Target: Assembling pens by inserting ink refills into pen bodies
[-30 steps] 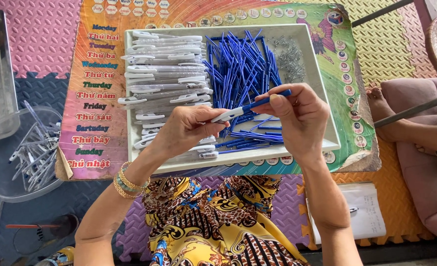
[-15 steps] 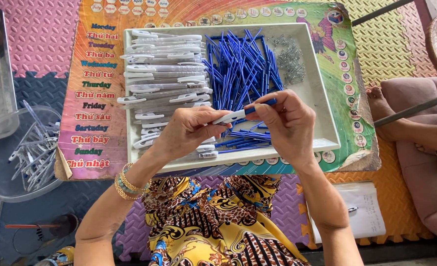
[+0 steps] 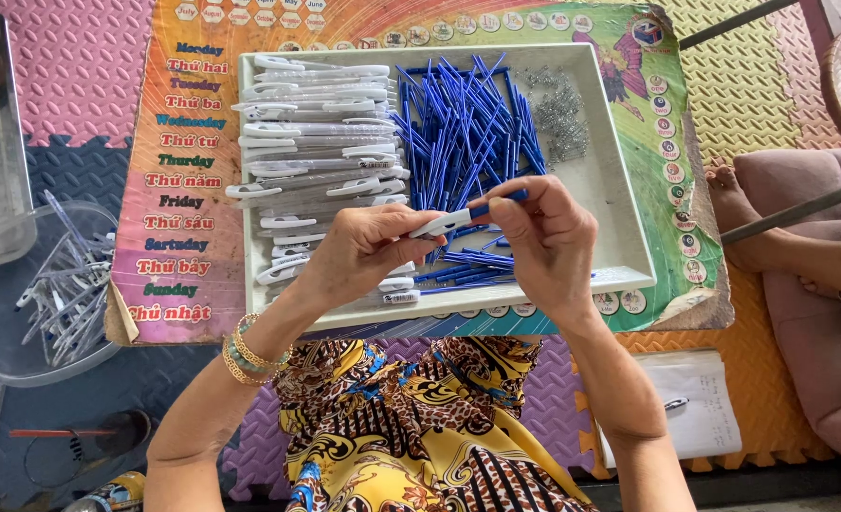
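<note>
In the head view, the left hand (image 3: 363,251) pinched the white pen barrel (image 3: 439,225) between thumb and fingertips, just above the near half of the white tray (image 3: 629,242). The right hand (image 3: 548,242) held the blue tube (image 3: 501,202) at the barrel's far end, its fingers pressed together around that end. Both hands hovered over the tray, not resting on it.

Inside the tray, a stack of white barrels (image 3: 316,142) filled the left side, a loose heap of blue tubes (image 3: 463,133) lay in the middle, and a small pile of metal springs (image 3: 562,114) sat in the far right corner. The tray rested on a colourful poster (image 3: 169,204) spread over foam floor mats (image 3: 70,66). Left of the tray stood a clear bowl (image 3: 3,351) of thin clear parts.

The risks looked modest but real. The blue tube seemed only partly seated, so a skewed push could jam or bend it. A slack pinch could drop the barrel into the heap of blue tubes below. A hand lowered carelessly could scatter the springs, which lay loose and close to the tray wall. Whether a spring was already inside the barrel could not be told.

A second person's bare foot (image 3: 728,204) rested right of the tray, well apart from the hands.
</note>
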